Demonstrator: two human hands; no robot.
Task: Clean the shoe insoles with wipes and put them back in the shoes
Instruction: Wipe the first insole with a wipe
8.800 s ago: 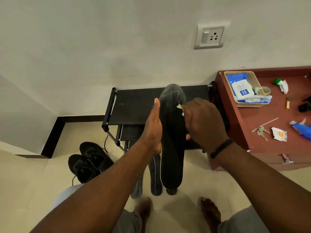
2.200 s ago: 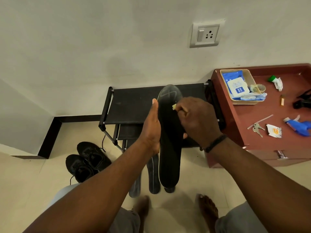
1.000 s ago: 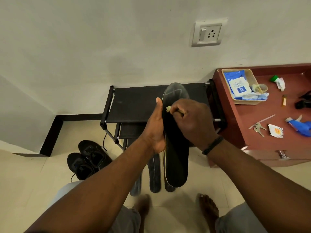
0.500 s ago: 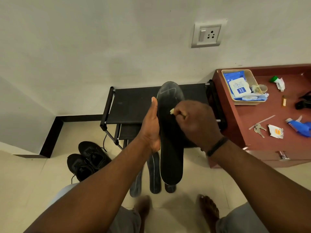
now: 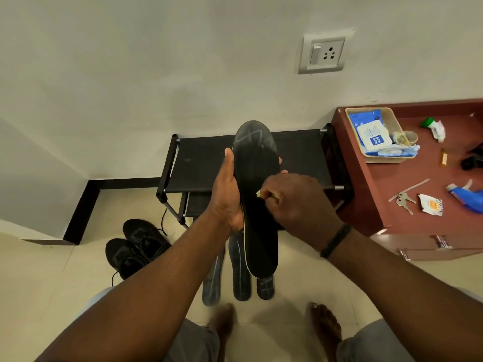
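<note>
Since half a second ago, right hand (image 5: 298, 205) has travelled down the insole (image 5: 257, 194) from forefoot to mid-length. Head view: its grip is closed, pinching a small wipe (image 5: 258, 193) against the surface. Left hand (image 5: 226, 189) clasps the insole's left edge, holding it upright above the shoe rack (image 5: 206, 163). Three more insoles (image 5: 240, 273) lie on the floor; shoes (image 5: 136, 246) sit left. Wipes pack (image 5: 372, 134) rests in the tabletop tray (image 5: 392, 118).

Home entryway corner, black shoe rack (image 5: 287, 158) on tiled floor (image 5: 39, 283), wall socket (image 5: 324, 54), cluttered wooden cabinet (image 5: 407, 194)
</note>
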